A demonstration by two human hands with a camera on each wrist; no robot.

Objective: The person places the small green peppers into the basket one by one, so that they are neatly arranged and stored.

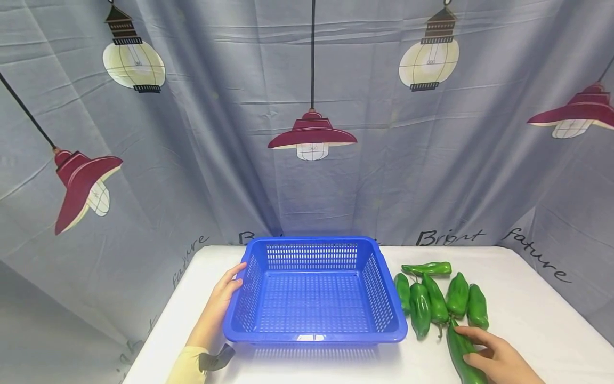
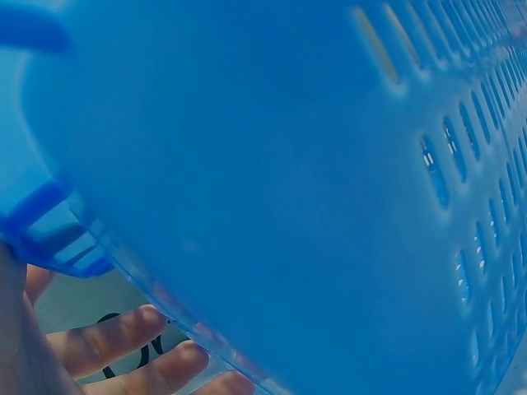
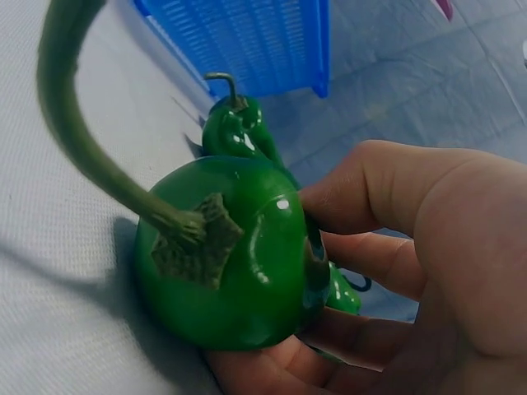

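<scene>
A blue plastic basket (image 1: 312,304) with slotted walls stands on the white table. My left hand (image 1: 218,306) holds its left side by the rim; in the left wrist view the fingers (image 2: 123,337) lie against the outer wall (image 2: 247,206). At the front right, my right hand (image 1: 501,357) grips a long green pepper (image 1: 461,354) between thumb and fingers. The right wrist view shows that pepper (image 3: 239,271) stem end first, close to the white surface, with the right hand (image 3: 412,247) around its far side.
Several other green peppers (image 1: 420,309) lie grouped between the basket and the right part of the table (image 1: 537,314), one of them (image 1: 434,268) crosswise at the back. Behind the table hangs a grey curtain (image 1: 364,186) printed with lamps and lettering.
</scene>
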